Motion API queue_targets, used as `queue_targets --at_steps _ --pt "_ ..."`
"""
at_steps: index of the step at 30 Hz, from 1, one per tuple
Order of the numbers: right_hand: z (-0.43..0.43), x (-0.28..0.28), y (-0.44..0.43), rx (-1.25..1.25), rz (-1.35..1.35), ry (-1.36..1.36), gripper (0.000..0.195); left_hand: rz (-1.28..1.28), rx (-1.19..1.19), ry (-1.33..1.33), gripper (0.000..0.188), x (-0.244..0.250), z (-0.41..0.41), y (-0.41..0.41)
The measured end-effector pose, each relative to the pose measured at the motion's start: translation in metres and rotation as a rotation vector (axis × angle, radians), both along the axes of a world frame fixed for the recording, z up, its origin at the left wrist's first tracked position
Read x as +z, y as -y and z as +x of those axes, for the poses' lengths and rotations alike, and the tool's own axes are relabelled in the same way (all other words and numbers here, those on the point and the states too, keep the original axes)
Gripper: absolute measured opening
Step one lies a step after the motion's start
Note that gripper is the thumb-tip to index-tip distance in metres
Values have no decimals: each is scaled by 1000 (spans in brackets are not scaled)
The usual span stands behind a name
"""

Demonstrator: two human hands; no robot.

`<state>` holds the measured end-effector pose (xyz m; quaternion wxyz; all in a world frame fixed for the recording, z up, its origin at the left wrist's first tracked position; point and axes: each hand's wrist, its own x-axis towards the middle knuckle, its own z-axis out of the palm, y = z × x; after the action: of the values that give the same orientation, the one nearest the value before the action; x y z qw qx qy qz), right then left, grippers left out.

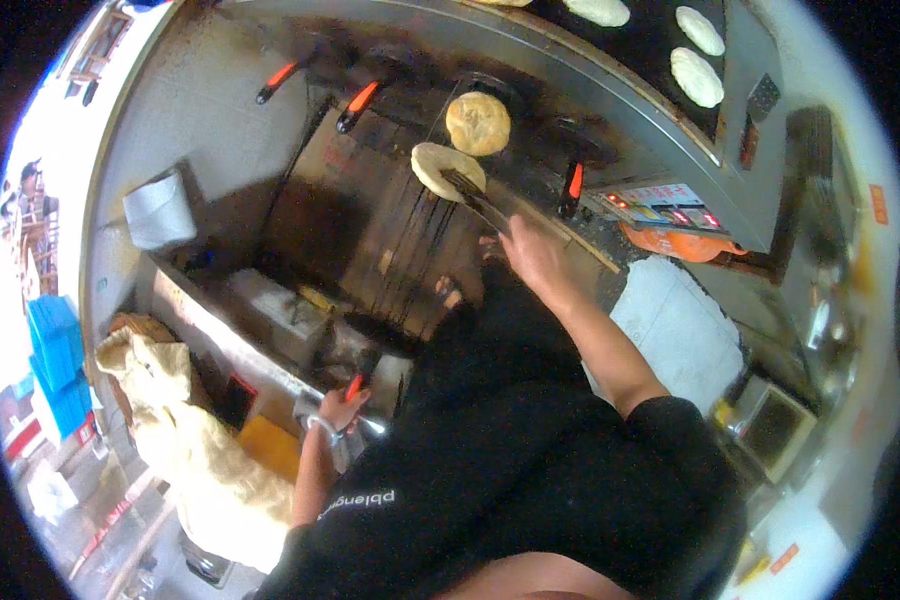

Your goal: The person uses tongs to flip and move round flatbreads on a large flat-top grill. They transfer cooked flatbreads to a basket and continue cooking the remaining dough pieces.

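Note:
My right hand (536, 251) is closed around metal tongs (487, 212), whose jaws grip the edge of a pale flatbread (429, 163). This bread hangs tilted in front of the stove. Just beyond it is a browner round flatbread (478, 124); what supports that one is too dark to tell. Low on the left, my left hand (337, 412) grips an orange-and-black handle (354, 386). The handle seems to belong to a dark pan, but shadow hides the join.
More orange-and-black handles (358, 106) stick out from the dark recess. Above, a griddle (645, 56) carries several pale dough rounds (696, 77). A digital control panel (664, 206) sits at right, above a white cloth or paper sheet (667, 330). Cream cloth (210, 480) drapes at left.

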<state>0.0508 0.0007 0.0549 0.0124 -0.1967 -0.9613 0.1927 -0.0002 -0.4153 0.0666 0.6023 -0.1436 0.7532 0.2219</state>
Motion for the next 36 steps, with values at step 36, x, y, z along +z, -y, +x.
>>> queue_targets --at_steps 36 --pt "-290 152 -186 -97 276 233 36 -201 -26 44 50 -11 30 26"
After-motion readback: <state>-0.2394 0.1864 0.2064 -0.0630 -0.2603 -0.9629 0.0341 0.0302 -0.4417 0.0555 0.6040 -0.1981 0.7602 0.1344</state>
